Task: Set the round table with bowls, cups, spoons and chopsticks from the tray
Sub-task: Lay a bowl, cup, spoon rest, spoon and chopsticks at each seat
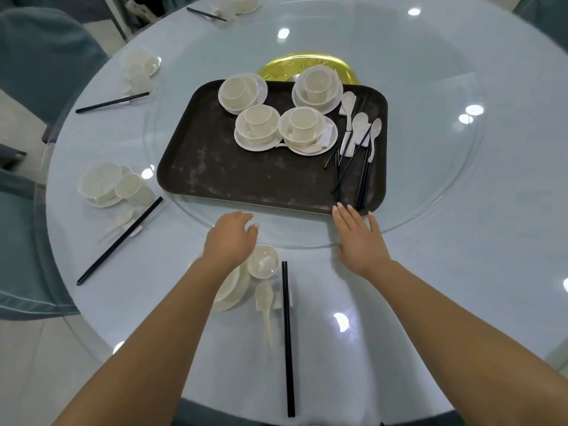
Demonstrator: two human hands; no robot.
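Observation:
A dark brown tray (233, 176) sits on the glass turntable and carries several stacked sets of white bowls and cups (258, 127), with loose white spoons (358, 127) and black chopsticks (362, 179) along its right side. Both hands hold nothing. My left hand (229, 241) hovers with relaxed fingers above the near place setting, whose plate (233, 290), small cup (262, 261), spoon (266, 305) and chopsticks (287, 336) lie below it. With straight fingers, my right hand (358, 238) lies on the turntable edge, fingertips at the tray's near right corner.
The round table (430, 272) has a clear glass turntable (445, 179) with a gold plate (276, 64) behind the tray. Laid settings stand at the left (107, 186), far left (140, 67) and far side (236, 3). Teal chairs (40, 63) ring the left edge.

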